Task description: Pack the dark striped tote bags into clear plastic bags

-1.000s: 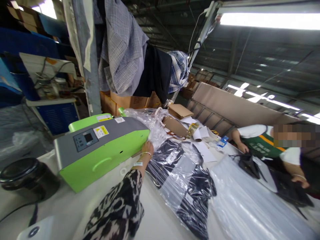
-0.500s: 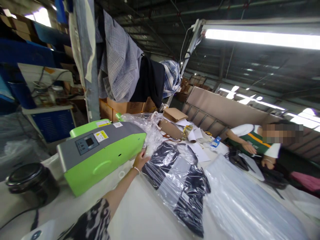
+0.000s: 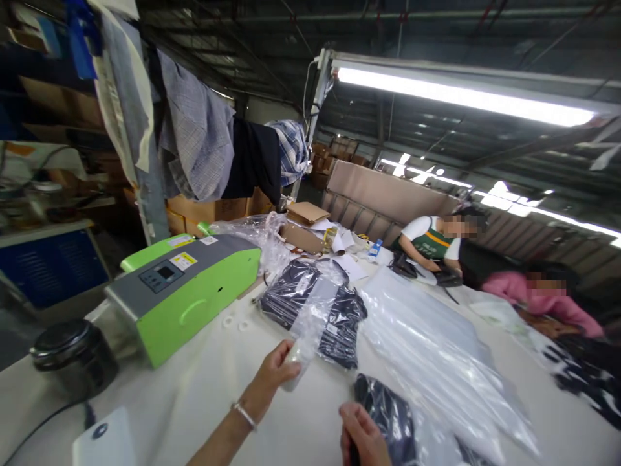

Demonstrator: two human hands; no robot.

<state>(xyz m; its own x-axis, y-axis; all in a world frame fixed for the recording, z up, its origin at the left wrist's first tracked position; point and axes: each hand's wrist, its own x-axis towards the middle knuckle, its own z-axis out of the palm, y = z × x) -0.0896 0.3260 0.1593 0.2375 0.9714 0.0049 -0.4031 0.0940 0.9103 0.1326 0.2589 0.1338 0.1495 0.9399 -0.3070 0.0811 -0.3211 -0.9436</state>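
Observation:
My left hand (image 3: 275,374) is closed on a strip of clear plastic film (image 3: 305,343), which looks puffed up and reaches over a bag. That bag (image 3: 294,294) is dark, wrapped in clear plastic, and lies flat on the table. At the bottom, my right hand (image 3: 363,435) has curled fingers; something dark shows beneath them, too hidden to name. Just right of this hand lies a second dark item in clear plastic (image 3: 388,414), partly cut off by the frame.
A green and grey machine (image 3: 194,291) stands at the left, with a dark lidded pot (image 3: 72,359) beside it. Flat plastic bags (image 3: 427,336) cover the right side. Cardboard (image 3: 303,238) and papers lie at the back. Two people work across the table on the right.
My left hand has come back from beside the machine and now holds the plastic strip. My right hand has entered view, and the second wrapped item now shows. The view has swung right.

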